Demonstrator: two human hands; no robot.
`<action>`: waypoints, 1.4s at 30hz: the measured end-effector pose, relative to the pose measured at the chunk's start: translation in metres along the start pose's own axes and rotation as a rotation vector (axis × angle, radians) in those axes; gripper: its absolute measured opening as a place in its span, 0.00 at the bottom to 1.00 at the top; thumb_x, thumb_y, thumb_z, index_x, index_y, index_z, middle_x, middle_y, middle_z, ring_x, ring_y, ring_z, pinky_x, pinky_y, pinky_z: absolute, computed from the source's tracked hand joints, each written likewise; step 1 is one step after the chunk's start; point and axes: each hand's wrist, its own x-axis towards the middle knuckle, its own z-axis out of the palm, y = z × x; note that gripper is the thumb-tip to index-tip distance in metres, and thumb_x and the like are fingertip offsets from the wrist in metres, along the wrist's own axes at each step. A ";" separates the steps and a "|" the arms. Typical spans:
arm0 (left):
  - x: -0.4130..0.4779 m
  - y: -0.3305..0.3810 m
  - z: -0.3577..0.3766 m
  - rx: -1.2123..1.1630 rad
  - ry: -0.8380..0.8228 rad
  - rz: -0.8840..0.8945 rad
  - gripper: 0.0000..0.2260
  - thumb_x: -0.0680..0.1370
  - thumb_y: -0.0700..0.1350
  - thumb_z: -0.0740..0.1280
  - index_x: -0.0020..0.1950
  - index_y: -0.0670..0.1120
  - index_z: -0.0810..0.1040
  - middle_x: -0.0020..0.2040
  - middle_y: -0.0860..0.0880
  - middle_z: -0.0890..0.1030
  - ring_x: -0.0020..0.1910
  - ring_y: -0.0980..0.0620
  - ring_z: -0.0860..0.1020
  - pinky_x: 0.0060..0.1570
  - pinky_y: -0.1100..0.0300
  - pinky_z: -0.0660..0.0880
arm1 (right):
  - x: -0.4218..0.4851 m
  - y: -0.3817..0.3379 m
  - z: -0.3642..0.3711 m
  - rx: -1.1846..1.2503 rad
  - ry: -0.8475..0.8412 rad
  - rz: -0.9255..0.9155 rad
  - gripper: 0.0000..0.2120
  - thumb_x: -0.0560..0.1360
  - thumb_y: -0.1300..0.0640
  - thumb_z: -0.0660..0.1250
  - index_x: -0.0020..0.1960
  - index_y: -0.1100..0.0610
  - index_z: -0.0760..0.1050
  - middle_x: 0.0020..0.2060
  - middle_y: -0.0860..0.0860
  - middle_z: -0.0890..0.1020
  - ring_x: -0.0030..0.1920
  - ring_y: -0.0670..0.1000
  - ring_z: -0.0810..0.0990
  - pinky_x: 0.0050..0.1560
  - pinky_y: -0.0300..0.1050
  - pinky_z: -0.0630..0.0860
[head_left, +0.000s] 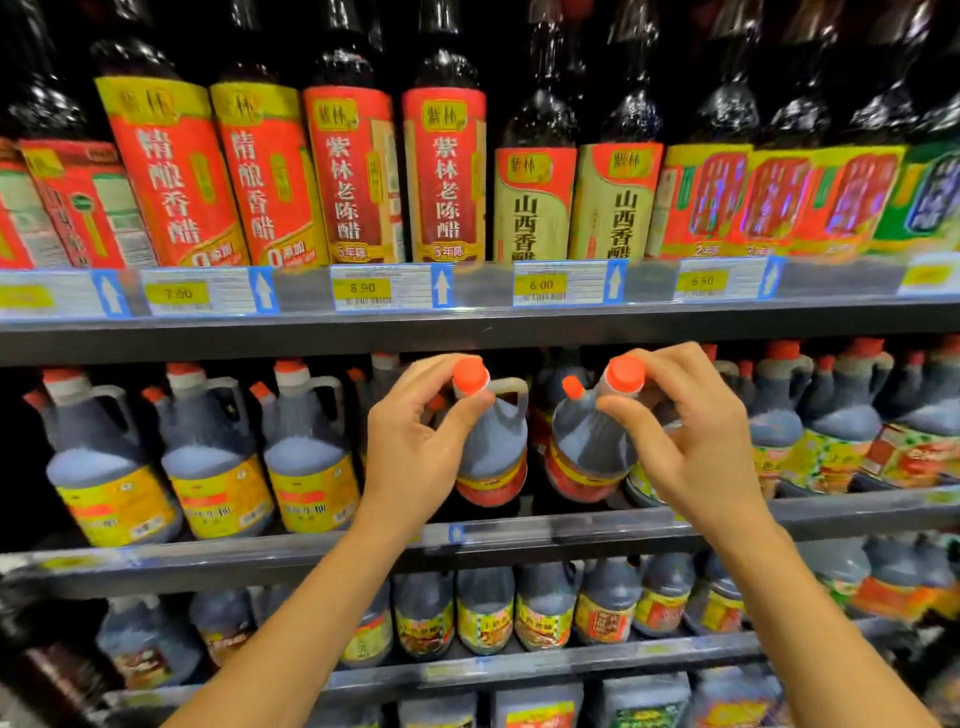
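Left jug (493, 452) of dark sauce sits upright and right jug (589, 447) tilts, both at the middle shelf (571, 530). Left hand (410, 457) and right hand (691, 441) each pinch a neck. So thin a grip could slip, toppling neighbouring jugs (311, 467).

Left grip (415, 447) and right grip (691, 441) raised, both pinching.

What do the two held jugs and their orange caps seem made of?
The left-hand jug and right-hand jug look like translucent, slightly glossy plastic: dark liquid shows through, and the left one has a moulded handle. The left cap and right cap seem smooth, opaque orange plastic, though blurred.
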 end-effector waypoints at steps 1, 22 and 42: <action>-0.002 -0.003 0.002 0.003 -0.013 0.002 0.09 0.78 0.43 0.72 0.58 0.45 0.82 0.57 0.54 0.82 0.59 0.53 0.79 0.57 0.60 0.76 | 0.000 0.004 0.002 0.000 -0.009 0.002 0.10 0.78 0.55 0.69 0.56 0.59 0.79 0.48 0.51 0.75 0.46 0.49 0.76 0.48 0.37 0.71; 0.037 -0.051 0.042 0.007 -0.061 -0.264 0.09 0.76 0.44 0.73 0.42 0.58 0.80 0.39 0.65 0.83 0.43 0.69 0.80 0.45 0.77 0.72 | 0.022 0.054 0.025 0.147 -0.221 0.273 0.18 0.73 0.39 0.68 0.37 0.54 0.77 0.30 0.47 0.78 0.30 0.47 0.74 0.34 0.43 0.71; 0.038 -0.060 0.049 0.074 -0.099 -0.351 0.14 0.74 0.43 0.75 0.59 0.48 0.79 0.46 0.61 0.79 0.43 0.71 0.76 0.43 0.78 0.69 | 0.013 0.069 0.048 0.368 -0.225 0.529 0.20 0.71 0.57 0.78 0.60 0.49 0.76 0.50 0.40 0.84 0.51 0.35 0.81 0.48 0.28 0.76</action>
